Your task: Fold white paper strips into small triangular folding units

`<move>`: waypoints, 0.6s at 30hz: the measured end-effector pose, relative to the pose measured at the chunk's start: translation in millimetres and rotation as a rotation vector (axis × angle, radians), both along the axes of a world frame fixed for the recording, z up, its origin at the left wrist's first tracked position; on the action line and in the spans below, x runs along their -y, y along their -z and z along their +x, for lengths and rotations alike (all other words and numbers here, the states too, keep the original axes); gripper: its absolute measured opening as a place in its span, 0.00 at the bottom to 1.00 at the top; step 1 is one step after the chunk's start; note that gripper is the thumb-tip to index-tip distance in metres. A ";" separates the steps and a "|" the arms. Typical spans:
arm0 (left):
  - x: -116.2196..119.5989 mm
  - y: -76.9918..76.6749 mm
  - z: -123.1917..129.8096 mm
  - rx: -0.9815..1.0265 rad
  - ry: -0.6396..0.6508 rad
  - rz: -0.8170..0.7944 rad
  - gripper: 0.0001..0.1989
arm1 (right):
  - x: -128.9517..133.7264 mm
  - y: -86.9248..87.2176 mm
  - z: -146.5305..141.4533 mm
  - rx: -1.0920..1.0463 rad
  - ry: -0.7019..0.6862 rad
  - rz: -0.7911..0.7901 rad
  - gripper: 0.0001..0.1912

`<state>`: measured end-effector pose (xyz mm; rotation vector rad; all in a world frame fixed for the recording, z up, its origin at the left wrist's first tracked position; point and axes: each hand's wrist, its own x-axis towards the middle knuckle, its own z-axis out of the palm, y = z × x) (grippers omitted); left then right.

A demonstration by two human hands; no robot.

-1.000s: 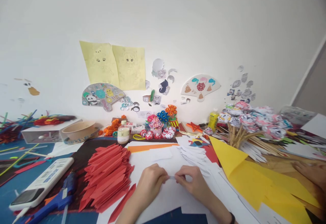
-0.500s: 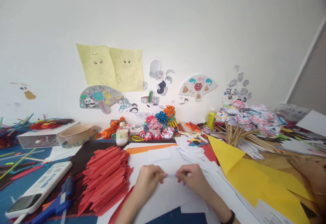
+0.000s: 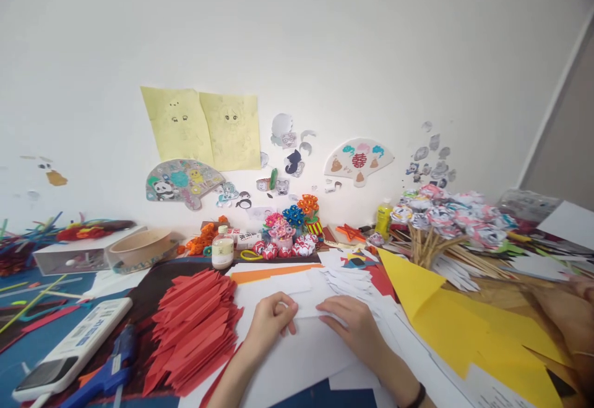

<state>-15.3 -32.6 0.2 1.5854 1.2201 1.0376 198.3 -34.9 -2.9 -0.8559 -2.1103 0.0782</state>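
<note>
My left hand [image 3: 277, 316] is over the white paper sheets [image 3: 301, 352] in front of me, its thumb and fingers pinched together at the edge of a small white paper piece [image 3: 307, 306]. Opposite it, my right hand [image 3: 348, 321] has its thumb and fingers apart at the right end of that piece. A pile of folded red paper strips [image 3: 197, 327] lies to the left of my hands. Behind my right hand is a heap of folded white strips [image 3: 350, 281].
At left lie a white power strip [image 3: 74, 346] and a blue glue gun [image 3: 114, 364]. Yellow paper [image 3: 482, 327] covers the right side. A glue bottle [image 3: 223, 248] and paper flowers [image 3: 455, 213] stand at the back. Another person's hand [image 3: 582, 287] shows at the right edge.
My right hand has opened its pinch. A white piece now shows flatter between my hands. The other person's hand has moved toward the right edge.
</note>
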 end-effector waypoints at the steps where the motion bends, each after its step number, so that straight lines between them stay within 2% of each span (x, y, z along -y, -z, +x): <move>1: -0.9 0.6 0.6 0.017 0.010 -0.028 0.21 | -1.0 2.2 -0.1 0.013 0.009 0.033 0.10; 3: -1.5 -0.1 1.2 0.002 0.021 -0.036 0.21 | -4.0 6.3 1.3 0.029 0.025 0.069 0.11; 5: -1.0 -2.6 0.0 -0.108 -0.020 0.062 0.20 | -8.8 8.7 6.7 0.013 0.076 0.074 0.13; 8: -1.1 -5.8 -5.8 -0.473 -0.226 0.358 0.14 | -20.0 8.7 23.5 -0.095 0.303 0.022 0.13; 10: -3.4 -5.1 -10.2 -0.750 -0.304 0.504 0.11 | -29.0 7.9 38.1 -0.135 0.490 -0.037 0.12; 13: -9.6 -0.1 -14.2 -1.066 -0.303 0.591 0.12 | -40.6 8.7 56.1 -0.069 0.704 -0.100 0.11; 15: -13.2 3.0 -15.2 -1.194 -0.278 0.595 0.11 | -45.3 10.6 62.4 0.001 0.736 -0.085 0.12; 18: -15.4 3.7 -16.1 -1.282 -0.240 0.590 0.10 | -48.3 13.9 65.1 0.075 0.741 -0.044 0.14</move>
